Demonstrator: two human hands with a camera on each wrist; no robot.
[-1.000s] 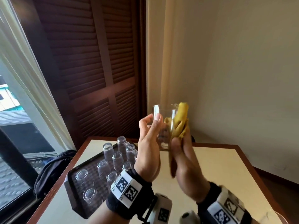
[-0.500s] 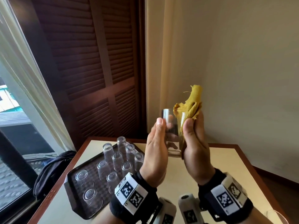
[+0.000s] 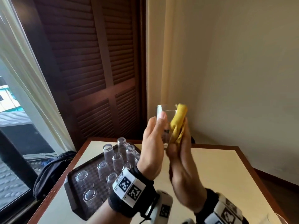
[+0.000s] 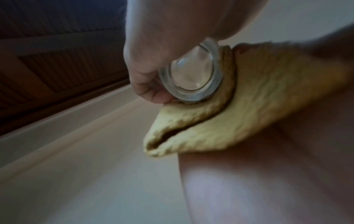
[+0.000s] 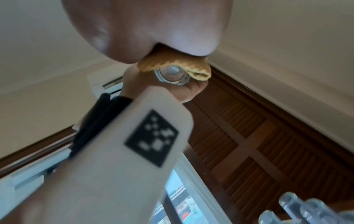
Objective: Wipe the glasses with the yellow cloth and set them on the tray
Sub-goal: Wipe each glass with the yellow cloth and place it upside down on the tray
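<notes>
Left hand (image 3: 152, 152) grips glass (image 3: 165, 125) high over table (image 3: 218, 167), right hand (image 3: 182, 172) pinching cloth (image 3: 178, 123) against it; hard rubbing could slip glass loose, shatter risk.

louvred door (image 3: 90, 75), curtain (image 3: 24, 65), dark bag (image 3: 53, 168)

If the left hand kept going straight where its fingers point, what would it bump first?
Probably nothing close: the left hand points up past the glass it holds, toward the beige wall, though depth is unclear.
</notes>
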